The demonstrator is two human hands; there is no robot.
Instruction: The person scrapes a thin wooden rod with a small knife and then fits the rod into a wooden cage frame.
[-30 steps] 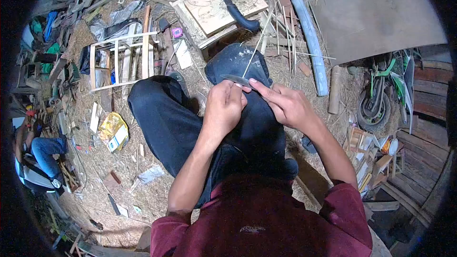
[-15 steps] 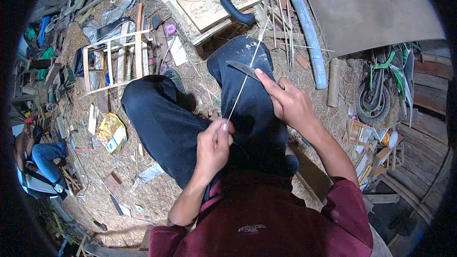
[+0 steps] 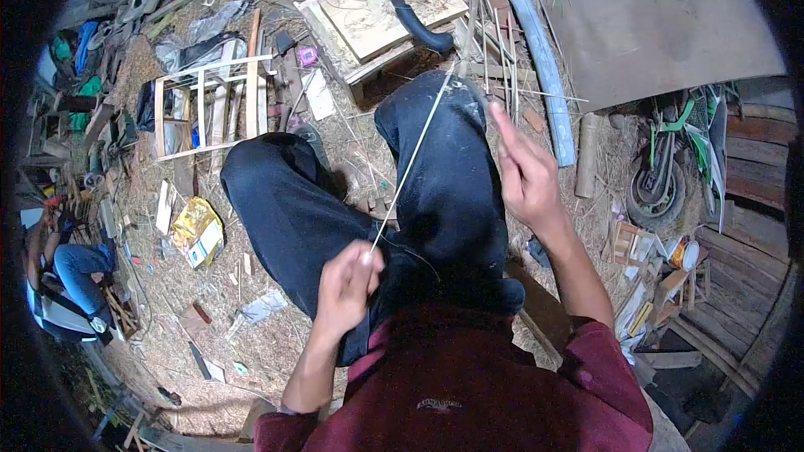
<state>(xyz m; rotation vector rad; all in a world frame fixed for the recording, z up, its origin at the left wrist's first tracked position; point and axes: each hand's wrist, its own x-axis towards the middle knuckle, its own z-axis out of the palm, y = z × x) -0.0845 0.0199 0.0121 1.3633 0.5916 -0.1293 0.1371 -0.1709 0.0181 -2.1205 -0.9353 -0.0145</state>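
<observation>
My left hand [image 3: 346,285] is closed on the lower end of a thin pale strip of split wood or bamboo [image 3: 414,153]. From there the strip slants up across my right thigh, past the knee, toward the wooden block. To the right of the thigh is my right hand [image 3: 529,176], apart from the strip. Its index finger points forward while the other fingers are curled round the knife. The blade does not show clearly, being edge-on or blurred. My dark trousers [image 3: 440,151] lie behind the strip.
A machete with a dark handle [image 3: 423,33] rests on a low wooden block [image 3: 335,25]. Left of it stands a slatted wooden frame [image 3: 201,109]. A grey pole [image 3: 544,67], a flat sheet [image 3: 670,33] and a motorbike [image 3: 666,167] are right. Another person's leg [image 3: 79,276] shows far left.
My right hand has lifted off the strip and swung right, and the blade that lay across the strip no longer shows clearly. My left hand has drawn the strip down and left.
</observation>
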